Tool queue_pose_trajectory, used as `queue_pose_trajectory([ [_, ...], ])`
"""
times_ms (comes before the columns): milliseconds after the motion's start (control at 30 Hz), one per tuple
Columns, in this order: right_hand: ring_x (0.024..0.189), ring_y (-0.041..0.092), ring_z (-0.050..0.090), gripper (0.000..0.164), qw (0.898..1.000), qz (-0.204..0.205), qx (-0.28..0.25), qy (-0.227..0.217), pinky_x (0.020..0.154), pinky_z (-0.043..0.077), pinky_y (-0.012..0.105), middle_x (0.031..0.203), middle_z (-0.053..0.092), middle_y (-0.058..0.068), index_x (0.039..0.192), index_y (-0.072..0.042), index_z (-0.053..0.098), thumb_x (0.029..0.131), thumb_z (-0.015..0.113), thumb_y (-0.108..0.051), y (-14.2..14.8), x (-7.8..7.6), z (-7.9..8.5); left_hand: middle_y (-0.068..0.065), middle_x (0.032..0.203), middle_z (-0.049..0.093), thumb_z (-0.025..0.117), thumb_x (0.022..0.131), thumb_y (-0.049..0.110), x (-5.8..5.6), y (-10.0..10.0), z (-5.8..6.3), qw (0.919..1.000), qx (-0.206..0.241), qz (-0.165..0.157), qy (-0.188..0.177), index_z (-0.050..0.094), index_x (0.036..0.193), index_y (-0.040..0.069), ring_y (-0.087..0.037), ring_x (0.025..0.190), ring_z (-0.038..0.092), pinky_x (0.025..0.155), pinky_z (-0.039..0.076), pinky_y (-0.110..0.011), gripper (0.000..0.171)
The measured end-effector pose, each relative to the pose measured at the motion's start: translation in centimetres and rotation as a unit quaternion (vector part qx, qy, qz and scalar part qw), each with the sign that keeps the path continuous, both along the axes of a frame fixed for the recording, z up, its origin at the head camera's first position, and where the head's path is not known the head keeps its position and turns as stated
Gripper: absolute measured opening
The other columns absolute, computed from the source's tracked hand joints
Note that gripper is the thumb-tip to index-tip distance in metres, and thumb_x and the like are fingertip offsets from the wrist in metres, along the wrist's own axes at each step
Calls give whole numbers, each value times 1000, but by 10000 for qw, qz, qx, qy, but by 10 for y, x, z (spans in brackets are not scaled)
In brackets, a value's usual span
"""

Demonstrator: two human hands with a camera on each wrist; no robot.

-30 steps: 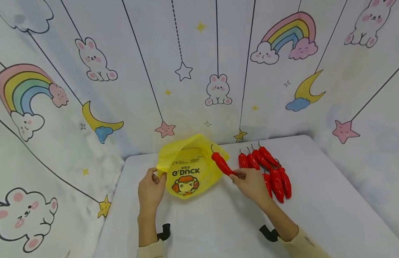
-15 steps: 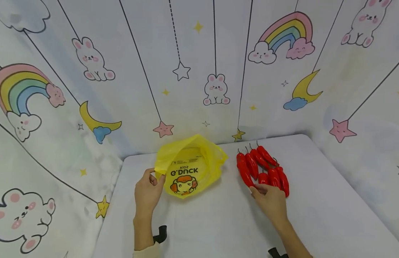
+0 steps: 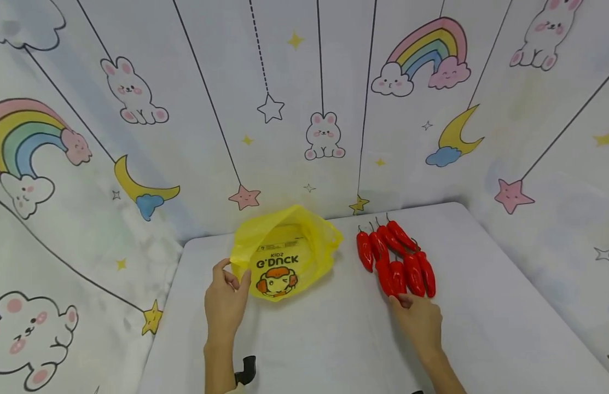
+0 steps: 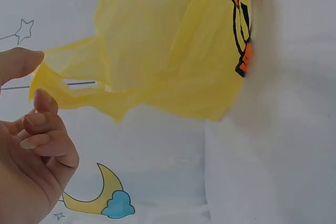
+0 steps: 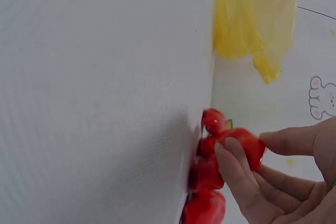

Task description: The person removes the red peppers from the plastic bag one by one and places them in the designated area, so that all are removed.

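A yellow plastic bag [image 3: 314, 268] with a printed duck cartoon stands with its mouth spread at the middle back of the table. My left hand [image 3: 225, 303] holds the bag's left upper corner between thumb and curled fingers; the left wrist view shows the thin film [image 4: 58, 85] drawn out at the fingertips. On the right, my right hand [image 3: 417, 320] pinches the lower end of a red chili pepper [image 3: 384, 278]. That pepper lies against the front of a group of red chili peppers [image 3: 413, 273]. In the right wrist view, thumb and fingers sit around the pepper [image 5: 247, 148].
Several more chili peppers [image 3: 365, 251] lie in a back row, stems pointing to the wall. A white cloth covers the table [image 3: 309, 345]; its back edge meets a cartoon-printed curtain [image 3: 284, 158]. A black wrist-mount piece [image 3: 247, 369] shows beside the left wrist.
My right hand has carried a chili pepper from beside the bag's mouth to the group on the right. That pepper is in the back row; the hand now grips another in front. The left hand stays.
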State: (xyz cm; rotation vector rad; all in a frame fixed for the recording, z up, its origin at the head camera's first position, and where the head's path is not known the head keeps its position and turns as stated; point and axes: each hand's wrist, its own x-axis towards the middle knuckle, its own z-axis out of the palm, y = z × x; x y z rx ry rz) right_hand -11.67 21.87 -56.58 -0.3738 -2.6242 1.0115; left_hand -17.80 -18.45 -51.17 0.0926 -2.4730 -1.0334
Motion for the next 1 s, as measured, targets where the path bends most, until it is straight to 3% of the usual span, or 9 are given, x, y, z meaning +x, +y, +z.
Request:
queue_pose_trajectory([
  [233,58,17,67,38,9996,-27,33,-263,53,54,27,77,75,12,109,7,76,88,83,-23,-3,1,-4,3,83,51,76,96,26,17,14,-1,9992,236,157,286,47,143,11,-15,59,41,53,34,-29,57],
  [467,48,11,59,35,9997,33,185,-180,47,50,26,69,71,6,101,6,76,86,85,-24,-2,-3,-10,4,86,52,77,95,23,28,32,-7,9974,311,-81,639,40,149,9,-10,61,40,54,35,-26,68],
  [800,51,13,59,38,9993,32,253,-286,50,51,30,71,71,5,99,1,76,80,91,-29,-1,-9,-15,13,80,50,79,94,21,42,51,-12,9970,104,-691,341,55,137,12,-6,57,38,51,33,-23,50],
  [1000,52,14,60,46,9982,-3,484,-341,52,51,30,74,73,5,105,0,76,79,91,-36,-2,-7,-4,11,81,52,79,94,22,49,57,-14,9968,-31,-735,321,57,135,11,-5,60,39,52,35,-23,48],
])
